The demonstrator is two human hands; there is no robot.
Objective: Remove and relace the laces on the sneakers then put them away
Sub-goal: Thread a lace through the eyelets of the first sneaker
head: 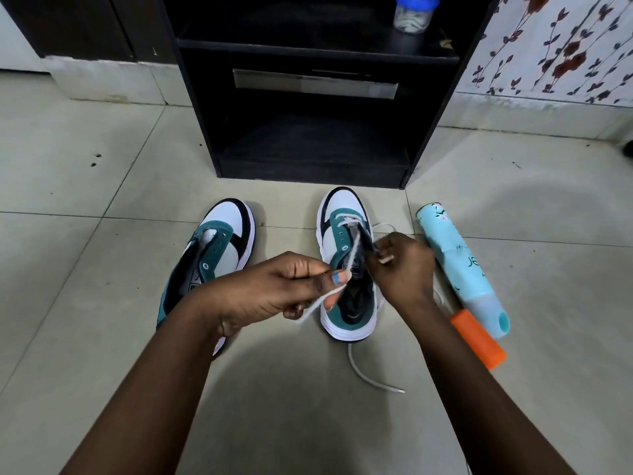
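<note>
Two white, teal and black sneakers stand on the tiled floor with toes pointing away from me. The left sneaker (219,245) has bare eyelets and no lace. The right sneaker (337,231) carries a white lace (356,366) through its front eyelets, and one end trails on the floor toward me. My left hand (281,289) pinches one strand of this lace, pulled up from the eyelets. My right hand (404,265) is over the sneaker's right side, fingers curled, pinching the lace at the eyelet row.
A black shelf unit (315,97) stands just beyond the sneakers, with a blue-lidded jar (412,12) on an upper shelf. A light blue spray can (462,269) and an orange object (478,339) lie to the right. A floral-papered wall (561,46) is at the far right.
</note>
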